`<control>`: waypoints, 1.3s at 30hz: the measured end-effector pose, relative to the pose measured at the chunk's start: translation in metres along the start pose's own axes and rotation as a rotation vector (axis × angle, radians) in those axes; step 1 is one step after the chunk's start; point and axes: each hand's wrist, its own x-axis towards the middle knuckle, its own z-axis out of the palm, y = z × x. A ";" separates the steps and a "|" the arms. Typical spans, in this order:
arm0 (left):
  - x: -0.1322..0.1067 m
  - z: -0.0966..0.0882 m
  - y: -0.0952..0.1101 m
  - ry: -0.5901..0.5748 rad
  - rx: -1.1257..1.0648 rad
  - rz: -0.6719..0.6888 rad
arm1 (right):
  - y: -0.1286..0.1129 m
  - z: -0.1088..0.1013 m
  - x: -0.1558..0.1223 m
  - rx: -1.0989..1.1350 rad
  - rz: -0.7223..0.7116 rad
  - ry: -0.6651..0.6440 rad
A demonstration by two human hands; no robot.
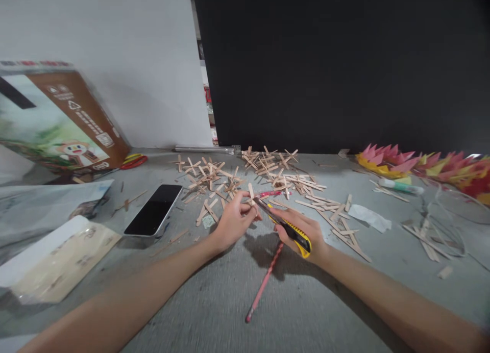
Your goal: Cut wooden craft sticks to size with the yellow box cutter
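Note:
My left hand (234, 221) pinches a short wooden craft stick (251, 191) that points upward between thumb and fingers. My right hand (306, 233) is wrapped round a yellow and black utility knife (294, 232). The knife's blade reaches up and left to the stick, close to my left fingertips; whether it touches the wood I cannot tell. Below the hands a pink pencil (264, 286) lies on the grey table (206, 307), its upper end under my right hand's shadow. Behind the hands are loose piles of craft sticks (206, 173), many joined in crosses.
Left of the hands lie a phone (155, 210), a plastic-wrapped packet (65, 258), red and yellow scissors (133, 160) and a printed box (69, 118). To the right are a crumpled tissue (370, 216), a glue stick (401, 185), a pale cable (459, 230) and folded paper petals (390, 159).

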 end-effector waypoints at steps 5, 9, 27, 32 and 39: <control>0.000 0.000 -0.002 0.016 0.025 0.016 | 0.000 0.000 0.001 -0.030 -0.013 0.008; 0.000 0.000 -0.003 0.015 0.047 0.029 | 0.003 0.001 0.000 -0.033 -0.024 -0.004; 0.001 -0.002 -0.003 -0.052 0.192 0.074 | 0.000 -0.006 0.004 0.154 0.117 -0.031; 0.002 -0.001 -0.001 -0.036 -0.025 0.042 | 0.000 -0.004 0.007 0.151 0.051 -0.069; 0.004 0.000 -0.001 -0.030 -0.175 0.062 | 0.003 -0.003 0.007 0.172 0.002 -0.089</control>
